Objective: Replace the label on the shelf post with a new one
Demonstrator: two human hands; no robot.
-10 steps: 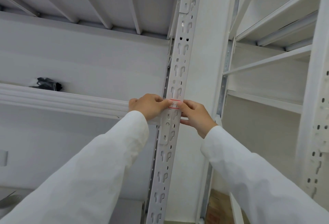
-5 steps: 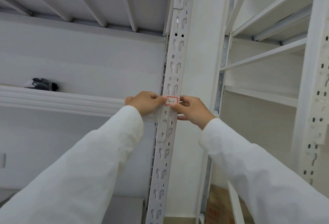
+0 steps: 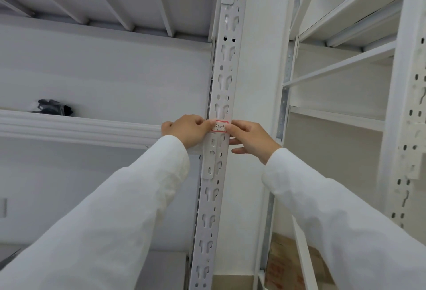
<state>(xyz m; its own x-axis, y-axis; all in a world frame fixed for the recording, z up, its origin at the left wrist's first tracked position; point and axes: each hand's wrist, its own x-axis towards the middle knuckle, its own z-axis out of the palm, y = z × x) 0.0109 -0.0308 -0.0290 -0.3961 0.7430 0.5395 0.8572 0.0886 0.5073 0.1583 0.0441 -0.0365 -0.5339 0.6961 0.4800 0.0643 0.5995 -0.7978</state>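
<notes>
Label point(image 3: 220, 126) at frame ctr now fully visible on shelf post point(image 3: 214, 174), vs. part-hidden earlier. L hand point(image 3: 187, 131) and R hand point(image 3: 251, 138) pinch its edges.

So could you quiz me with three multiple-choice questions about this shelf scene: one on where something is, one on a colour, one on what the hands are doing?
1. Where does the small paper label sit?
A. on the perforated white metal shelf post
B. on the floor
C. on a sleeve

2. What colour is the label's border?
A. blue
B. red
C. green

3. What are the left hand and right hand doing?
A. hanging apart from the post
B. gripping the dark object on the left shelf
C. touching the label's two sides

Answers: 1 A, it lies across the post's face. 2 B, a red outline frames the writing. 3 C, fingertips meet the label from left and right.
</notes>
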